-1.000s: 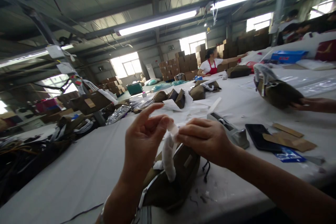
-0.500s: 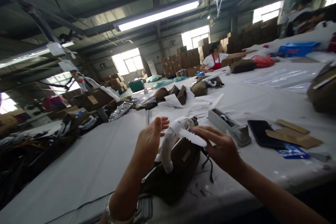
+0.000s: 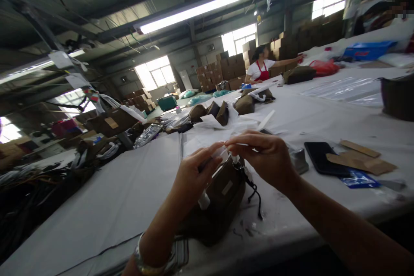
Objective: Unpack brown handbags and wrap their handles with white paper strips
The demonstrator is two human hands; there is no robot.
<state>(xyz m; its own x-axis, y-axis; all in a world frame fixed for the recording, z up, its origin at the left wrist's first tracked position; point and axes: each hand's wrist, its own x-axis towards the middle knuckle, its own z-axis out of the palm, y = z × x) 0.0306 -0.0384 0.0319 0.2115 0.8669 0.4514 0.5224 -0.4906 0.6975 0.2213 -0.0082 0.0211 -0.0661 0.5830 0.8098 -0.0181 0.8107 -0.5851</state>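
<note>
A dark brown bag (image 3: 224, 200) with a small label on its side sits on the white-covered table in front of me. Its handle has a white wrapping (image 3: 203, 201), mostly covered by my fingers now. My left hand (image 3: 194, 177) is closed around the wrapped handle from the left. From the right, my right hand (image 3: 271, 159) pinches the white wrapping near the top of the handle, its fingertips close to those of the left. A black cord (image 3: 257, 196) hangs from the bag's right end.
Right of the bag stands a grey tape dispenser (image 3: 299, 161), partly behind my right hand. A black phone (image 3: 318, 155), cardboard pieces (image 3: 365, 164) and a blue packet (image 3: 360, 179) lie further right. More brown bags (image 3: 244, 105) lie beyond. A co-worker (image 3: 258, 69) is across the table.
My left hand, open beside the handle before, has closed around it. The right hand has moved up and left to the handle's top, and the loose white strip end is no longer visible.
</note>
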